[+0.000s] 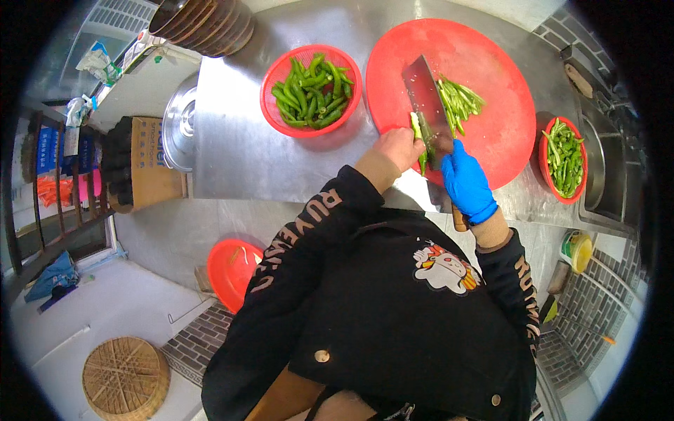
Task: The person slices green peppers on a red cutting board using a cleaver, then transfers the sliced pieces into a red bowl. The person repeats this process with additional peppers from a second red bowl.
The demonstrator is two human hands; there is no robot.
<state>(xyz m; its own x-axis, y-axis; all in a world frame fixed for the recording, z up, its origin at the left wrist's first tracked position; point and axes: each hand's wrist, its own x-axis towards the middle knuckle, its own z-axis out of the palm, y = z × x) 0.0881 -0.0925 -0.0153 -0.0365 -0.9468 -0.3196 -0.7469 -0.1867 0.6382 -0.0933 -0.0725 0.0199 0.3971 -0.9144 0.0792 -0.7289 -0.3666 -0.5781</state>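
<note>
My right hand, in a blue glove, grips a cleaver by its wooden handle. The broad blade stands over a round red cutting board. My bare left hand holds a green chili pepper on the board, just left of the blade. Part of that pepper is hidden by my fingers. To the blade's right lies a pile of cut green pepper strips. Small pale seeds or bits cling to the blade. Left of the board, a red mesh basket holds whole green peppers.
A smaller red basket of cut peppers sits by the metal sink at right. Stacked dark bowls stand at the back left of the steel table. Below are a red basin, a cardboard box and a woven basket.
</note>
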